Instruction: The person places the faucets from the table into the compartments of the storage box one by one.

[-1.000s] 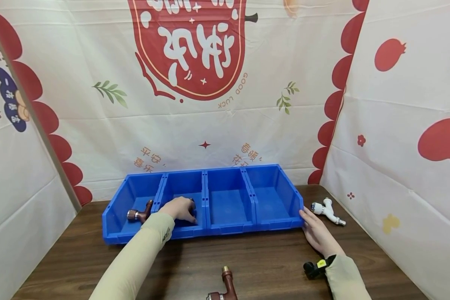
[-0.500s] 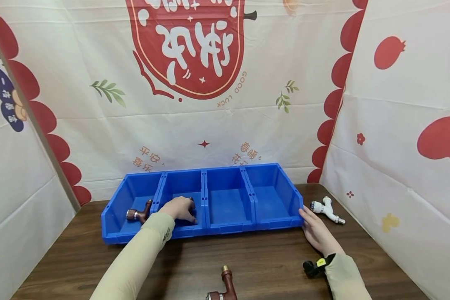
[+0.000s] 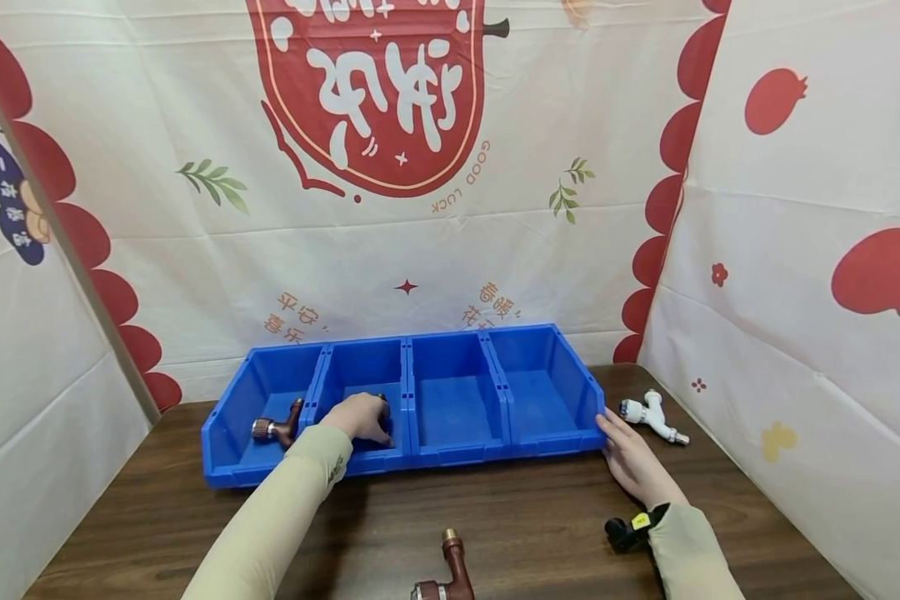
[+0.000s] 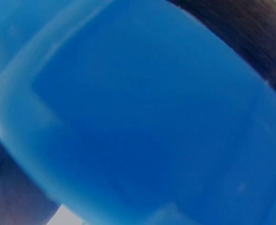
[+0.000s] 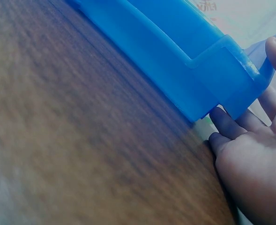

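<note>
My left hand (image 3: 357, 417) reaches into the second compartment from the left of a blue divided bin (image 3: 461, 457). Its thumb and fingers curl round a dark tap (image 3: 382, 398), mostly hidden by the hand; only a small end shows. The left wrist view holds just blurred blue plastic (image 4: 142, 103) and a strip of table. At the bin's right front corner, my right hand (image 3: 633, 462) grips the side wall. Seen from the right wrist, the thumb lies by the upper edge and several fingers (image 5: 227, 123) tuck behind and under the corner.
A brown tap (image 3: 277, 427) lies in the leftmost compartment. Another brown tap (image 3: 453, 571) rests at the front of the wooden table (image 3: 540, 525). A white tap (image 3: 652, 415) lies right of the bin. Printed cloth walls (image 3: 435, 258) stand behind and beside the table.
Both hands keep their places on the bin and in its compartment. The head view has shifted very slightly; otherwise nothing visibly moves.
</note>
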Motion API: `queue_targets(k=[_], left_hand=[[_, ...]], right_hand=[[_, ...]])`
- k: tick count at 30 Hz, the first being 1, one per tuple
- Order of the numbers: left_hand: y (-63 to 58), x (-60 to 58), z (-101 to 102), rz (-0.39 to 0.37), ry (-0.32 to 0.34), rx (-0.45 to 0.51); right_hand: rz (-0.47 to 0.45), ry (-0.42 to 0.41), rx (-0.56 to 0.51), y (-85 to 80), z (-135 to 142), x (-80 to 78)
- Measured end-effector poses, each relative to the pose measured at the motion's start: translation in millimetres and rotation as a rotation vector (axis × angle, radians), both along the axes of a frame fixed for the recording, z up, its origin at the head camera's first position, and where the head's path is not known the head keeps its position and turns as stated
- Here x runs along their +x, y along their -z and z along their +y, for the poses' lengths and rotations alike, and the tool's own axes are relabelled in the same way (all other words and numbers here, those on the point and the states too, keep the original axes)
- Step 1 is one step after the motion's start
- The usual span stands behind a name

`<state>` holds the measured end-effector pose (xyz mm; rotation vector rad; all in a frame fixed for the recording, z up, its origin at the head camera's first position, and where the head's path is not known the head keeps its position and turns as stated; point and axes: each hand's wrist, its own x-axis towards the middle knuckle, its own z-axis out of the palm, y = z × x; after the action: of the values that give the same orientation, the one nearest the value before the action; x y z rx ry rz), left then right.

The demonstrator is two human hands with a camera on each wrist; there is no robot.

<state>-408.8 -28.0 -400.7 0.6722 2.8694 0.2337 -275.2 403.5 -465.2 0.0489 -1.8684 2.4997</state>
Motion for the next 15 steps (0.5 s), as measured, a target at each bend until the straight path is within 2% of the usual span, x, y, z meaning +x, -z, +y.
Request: queue_targets(k=[15], left_hand=[[0.3, 0.6, 0.5, -0.016, -0.023, -0.008]], right_hand=[[-0.027, 0.003, -0.021, -1.8, 0.0, -0.4]])
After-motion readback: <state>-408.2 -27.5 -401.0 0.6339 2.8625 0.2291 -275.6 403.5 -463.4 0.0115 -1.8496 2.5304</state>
